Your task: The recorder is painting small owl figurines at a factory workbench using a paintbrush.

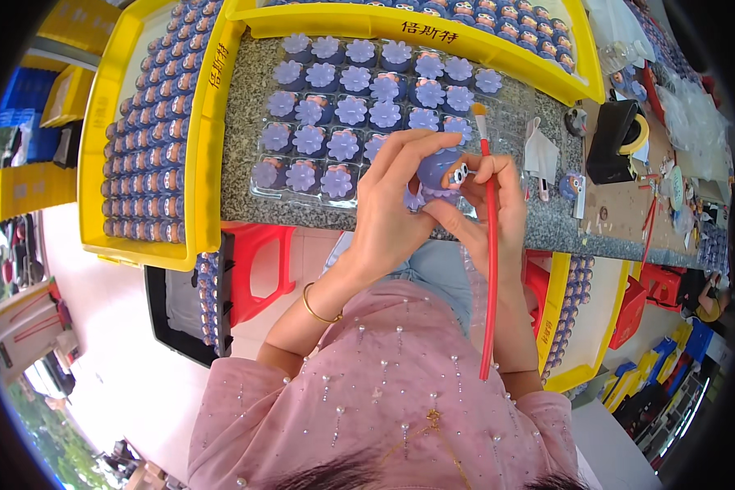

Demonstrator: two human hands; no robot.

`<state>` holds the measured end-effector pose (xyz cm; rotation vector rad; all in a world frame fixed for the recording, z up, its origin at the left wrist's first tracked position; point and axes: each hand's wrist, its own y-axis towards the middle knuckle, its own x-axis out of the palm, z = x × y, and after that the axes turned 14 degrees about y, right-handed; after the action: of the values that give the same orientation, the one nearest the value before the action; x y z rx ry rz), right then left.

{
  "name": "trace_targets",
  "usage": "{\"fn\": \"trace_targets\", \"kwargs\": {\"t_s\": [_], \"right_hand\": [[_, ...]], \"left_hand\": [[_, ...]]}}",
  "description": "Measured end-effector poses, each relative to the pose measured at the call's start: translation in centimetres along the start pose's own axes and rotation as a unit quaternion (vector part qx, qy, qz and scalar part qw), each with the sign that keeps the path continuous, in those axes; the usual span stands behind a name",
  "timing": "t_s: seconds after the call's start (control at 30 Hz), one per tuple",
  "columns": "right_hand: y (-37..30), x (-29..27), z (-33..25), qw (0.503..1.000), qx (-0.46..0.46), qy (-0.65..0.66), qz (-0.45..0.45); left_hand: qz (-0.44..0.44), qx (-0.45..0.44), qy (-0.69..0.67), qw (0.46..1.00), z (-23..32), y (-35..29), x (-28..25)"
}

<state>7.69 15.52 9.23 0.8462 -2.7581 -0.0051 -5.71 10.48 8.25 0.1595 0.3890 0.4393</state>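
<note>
My left hand [384, 214] is closed around a small purple-blue figurine [438, 173] with big white eyes and an orange-tan face, tilted with its face to the right. Its lilac scalloped base shows near my left palm. My right hand [505, 204] has a paintbrush [492, 278] with a long red handle lodged between its fingers, bristles pointing away from me. The right thumb touches the figurine's lower side, and the right fingertips are bent close to its eyes. Whether they pinch anything small there, I cannot tell. Beyond my hands, a clear plastic tray [298, 198] holds rows of similar figurines with lilac flower-shaped parts upward.
Yellow crates of figurines stand at the left [200, 163] and far side [498, 49] of the speckled stone table [245, 147]. Farther right are a white cloth [541, 151], a black tape dispenser [614, 143] and another figurine [572, 186]. Red stools [261, 261] stand below.
</note>
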Motion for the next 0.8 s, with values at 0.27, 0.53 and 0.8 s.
{"fn": "trace_targets", "kwargs": {"t_s": [0.27,0.53,0.8], "right_hand": [[0.7,-0.1,0.1,0.910,0.134,0.392,-0.026],[0.8,0.7,0.5,0.969,0.068,0.235,-0.038],[2.7,-3.0,-2.1,0.995,-0.012,0.095,0.007]], "left_hand": [[0.036,0.082,0.041,0.995,-0.1,0.6,-0.9],[-0.018,0.057,-0.235,0.970,-1.1,-0.3,-2.9],[0.130,-0.033,0.041,0.990,-3.4,3.6,-21.8]]}}
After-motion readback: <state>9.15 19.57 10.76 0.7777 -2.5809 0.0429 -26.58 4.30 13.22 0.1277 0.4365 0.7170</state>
